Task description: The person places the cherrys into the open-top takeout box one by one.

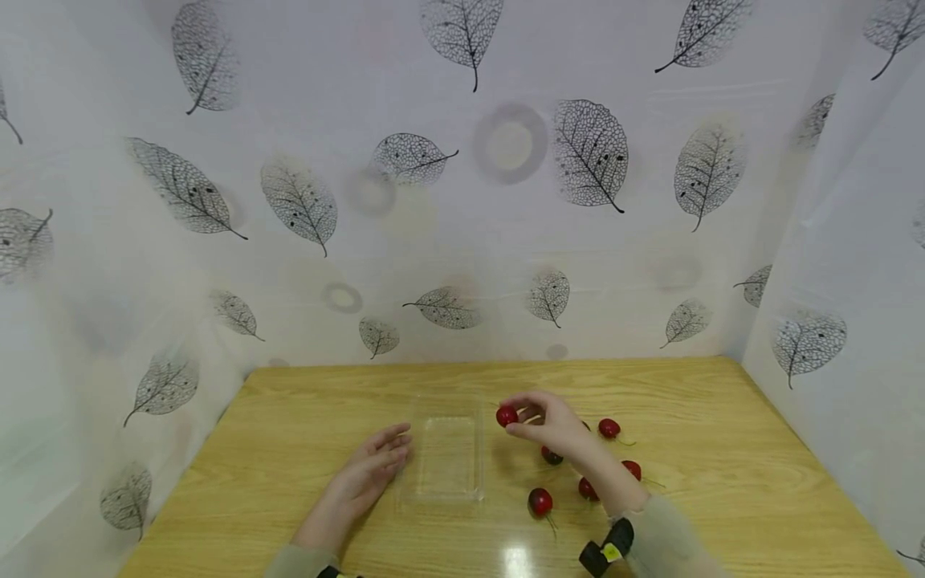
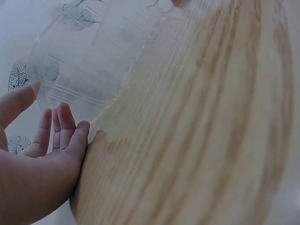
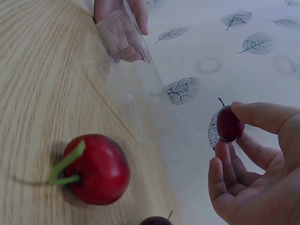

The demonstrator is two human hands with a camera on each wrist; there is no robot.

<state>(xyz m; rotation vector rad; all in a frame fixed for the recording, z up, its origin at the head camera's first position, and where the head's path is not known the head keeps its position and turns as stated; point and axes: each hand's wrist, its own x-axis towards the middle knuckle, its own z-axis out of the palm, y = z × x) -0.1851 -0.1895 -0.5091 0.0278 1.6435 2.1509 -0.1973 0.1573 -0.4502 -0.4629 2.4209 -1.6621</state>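
My right hand (image 1: 555, 425) pinches a dark red cherry (image 1: 507, 416) between thumb and fingertips, just above the table to the right of a clear plastic box (image 1: 480, 461). In the right wrist view the held cherry (image 3: 229, 123) has a short dark stem pointing up. My left hand (image 1: 367, 472) lies at the box's left side, fingers fairly straight and slightly spread. The left wrist view shows the left thumb and fingertips at the wall of the clear box (image 2: 89, 56). No cherry can be seen inside the box.
Several more cherries lie on the wooden table (image 1: 289, 433) under and around my right forearm, among them one cherry (image 1: 539, 502) near the front and another cherry (image 1: 609, 428) further back. A white leaf-print sheet (image 1: 448, 233) stands behind and beside the table.
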